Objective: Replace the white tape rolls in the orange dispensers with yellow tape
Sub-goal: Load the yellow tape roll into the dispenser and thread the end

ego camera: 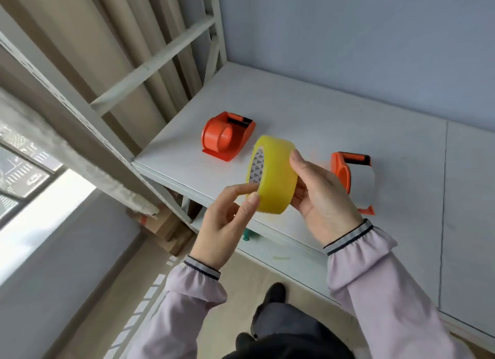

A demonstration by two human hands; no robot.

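Observation:
A yellow tape roll (pixel 276 173) is held up in front of the shelf, its patterned core facing left. My right hand (pixel 320 190) grips its right side, thumb on the top edge. My left hand (pixel 227 224) touches its lower left rim with thumb and forefinger. One orange dispenser (pixel 226 136) stands on the white shelf (pixel 334 117) at the left, with no roll on its hub. A second orange dispenser (pixel 345 173), holding a white tape roll (pixel 363 187), stands to the right, partly hidden behind my right hand.
The shelf's grey metal upright (pixel 88 117) runs diagonally at the left. A lower shelf board (pixel 284 254) carries a small green object (pixel 247 236). Cardboard boxes (pixel 166 227) sit on the floor below. A blue wall closes the back.

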